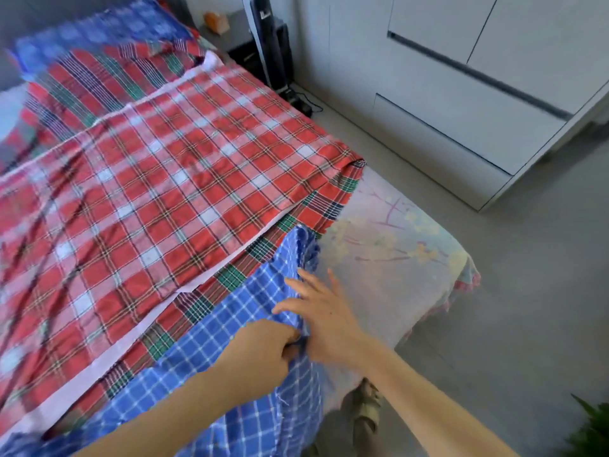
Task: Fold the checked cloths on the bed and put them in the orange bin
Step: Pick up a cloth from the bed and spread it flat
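Nearest you, your left hand (pixel 267 351) is curled shut, pinching the right edge of the blue checked cloth (pixel 230 324). Your right hand (pixel 324 319) lies just beside it with fingers spread and flat, pressing on the same edge and gripping nothing. The blue cloth hangs over the near side of the bed (pixel 395 258) (its pale floral sheet is bare to the right). Beyond it lies a red-and-green tartan cloth (pixel 230 275), partly covered by a large red-and-white checked cloth (pixel 164 179) spread flat. Farther off, more red and blue checked cloths (pixel 108 61) are piled, blurred. A grey wardrobe (pixel 461 94) stands far right.
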